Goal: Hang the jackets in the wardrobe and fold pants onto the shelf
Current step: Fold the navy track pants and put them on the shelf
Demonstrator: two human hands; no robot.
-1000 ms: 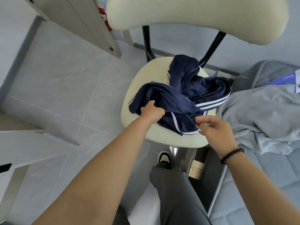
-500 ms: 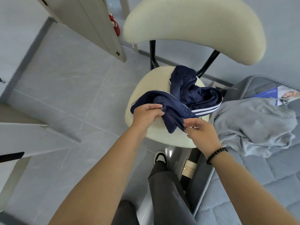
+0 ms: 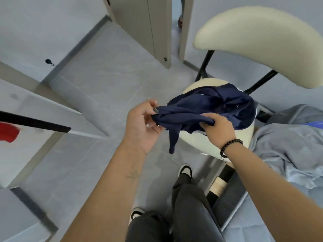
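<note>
Navy garment (image 3: 209, 107) now lifted off chair (image 3: 201, 142), pinched by left hand (image 3: 141, 124), gripped by right hand (image 3: 218, 128).

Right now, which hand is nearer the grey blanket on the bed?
Right. The right hand grips the navy garment over the chair seat, beside the grey blanket; the left hand holds the garment's far end, farther away.
</note>
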